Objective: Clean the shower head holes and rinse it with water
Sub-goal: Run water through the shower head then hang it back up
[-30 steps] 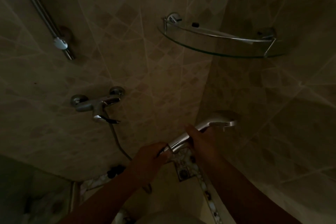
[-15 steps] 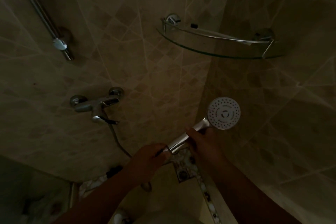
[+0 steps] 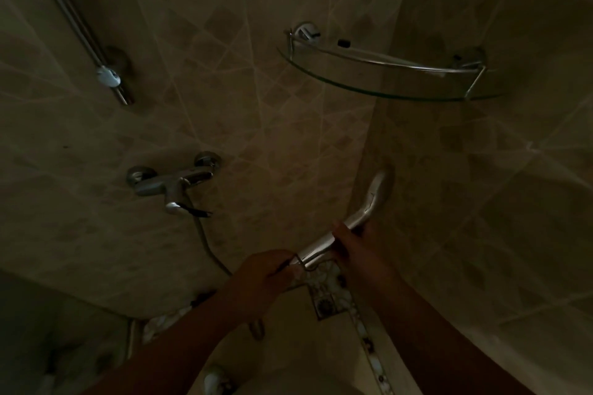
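Edgewise, chrome shower head [image 3: 376, 194] – holes unseen; right hand [image 3: 359, 248] fingers grip handle, left hand [image 3: 266, 272] pinches its base.

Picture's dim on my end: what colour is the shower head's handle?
Shiny silver chrome on the shower head handle, gripped by the right hand; only the head view shows it.

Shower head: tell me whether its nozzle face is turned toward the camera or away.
Away. The shower head shows only its smooth chrome back and edge; no holes are visible. The right hand grips the handle.
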